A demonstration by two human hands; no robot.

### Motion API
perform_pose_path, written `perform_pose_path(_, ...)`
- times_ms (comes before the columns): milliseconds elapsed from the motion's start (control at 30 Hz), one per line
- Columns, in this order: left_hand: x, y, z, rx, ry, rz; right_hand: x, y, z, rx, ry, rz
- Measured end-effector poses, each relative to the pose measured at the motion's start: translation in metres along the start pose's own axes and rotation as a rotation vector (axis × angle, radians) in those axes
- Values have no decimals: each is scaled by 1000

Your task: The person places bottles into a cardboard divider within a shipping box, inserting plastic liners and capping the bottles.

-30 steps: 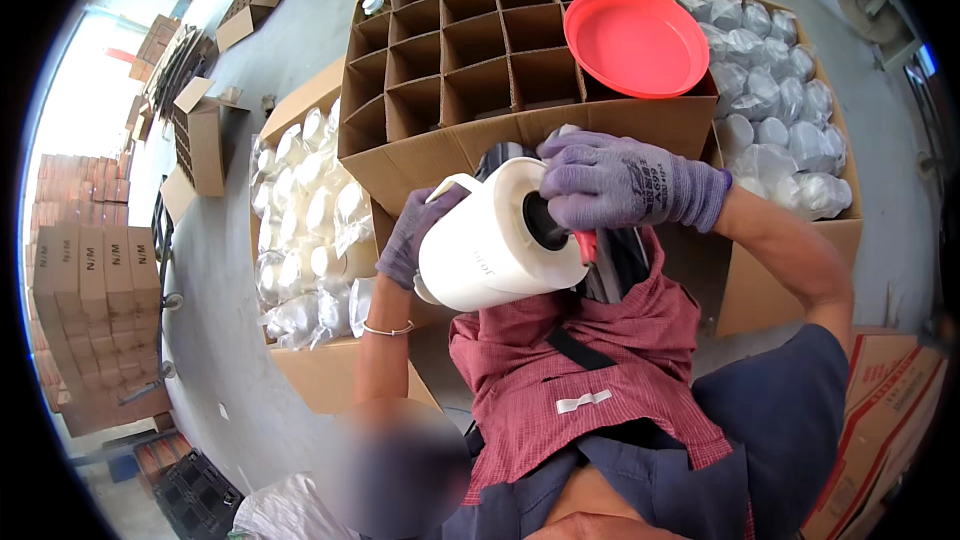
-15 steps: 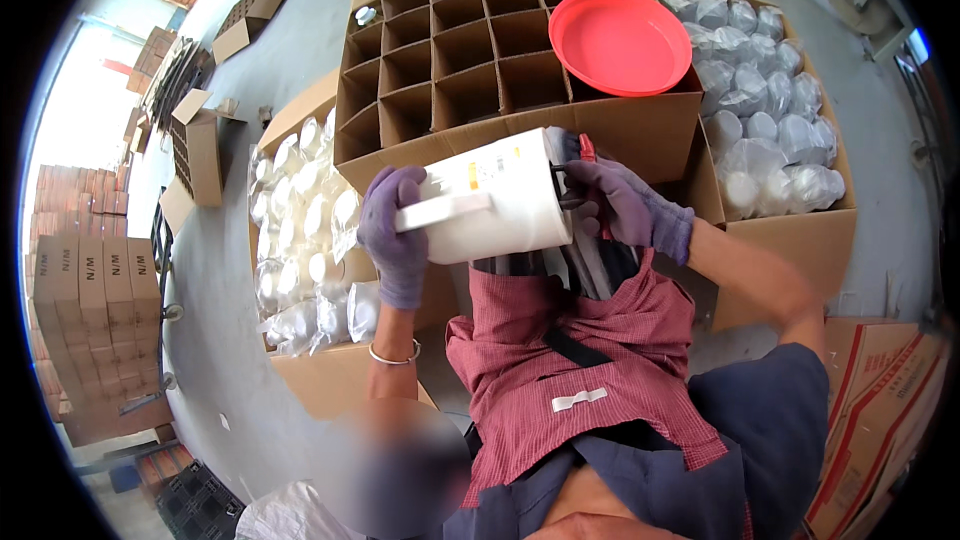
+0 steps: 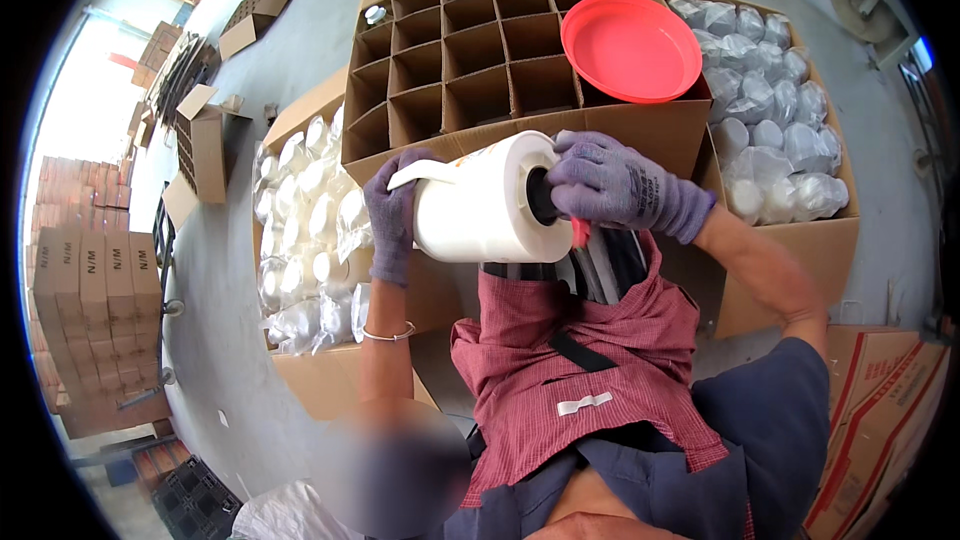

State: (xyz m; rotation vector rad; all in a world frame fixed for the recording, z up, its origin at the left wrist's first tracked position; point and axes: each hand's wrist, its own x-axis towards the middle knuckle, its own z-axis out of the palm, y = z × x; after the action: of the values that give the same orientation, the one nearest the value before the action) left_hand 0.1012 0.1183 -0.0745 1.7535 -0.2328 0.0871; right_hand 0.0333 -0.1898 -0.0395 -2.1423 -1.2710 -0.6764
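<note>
A white cylindrical jug (image 3: pixel 475 210) with a side handle (image 3: pixel 425 174) lies on its side above my lap. My left hand (image 3: pixel 390 215), in a purple knit glove, grips its left end beside the handle. In the jug's right end, a black round piece (image 3: pixel 541 195) sits in the middle. My gloved right hand (image 3: pixel 625 190) is closed against that piece. A red end (image 3: pixel 580 232) of something pokes out below its fingers; the rest is hidden in the hand.
Ahead is a divided carton (image 3: pixel 470 135) with a red basin (image 3: pixel 632 50) on its right corner. Boxes of plastic-wrapped white and clear pieces stand left (image 3: pixel 300 230) and right (image 3: pixel 780 110). Stacked cartons (image 3: pixel 95 310) stand far left; a flat carton (image 3: pixel 880 410) is at lower right.
My right hand has turned over so its back faces up, and the red end has swung from above to below it. The jug has rolled, with its handle now higher.
</note>
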Motion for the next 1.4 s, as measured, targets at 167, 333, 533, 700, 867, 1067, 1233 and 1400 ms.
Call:
perform_pose_path(167,-6,9,11,78,74,141,-15,-20,18,315,172,584)
perform_pose_path(333,-13,3,-15,424,142,315,3,-9,-18,310,-94,405)
perform_pose_path(533,-12,67,47,534,-568,1025,-44,162,-67,-393,-161,767)
perform_pose_path(700,-63,32,71,468,-620,1240,-113,244,-55,-590,-212,651)
perform_pose_path(867,-50,-58,-97,879,-53,503,-39,138,-40,-443,-106,562)
perform_pose_path(1067,-54,-243,-314,1360,311,-940,-40,101,-40,-628,-228,504)
perform_pose_path(1233,-86,-275,-353,856,709,-604,2,97,-13,-546,-295,467)
perform_pose_path(1400,-6,-183,-212,292,661,95,69,83,32,-228,-137,548)
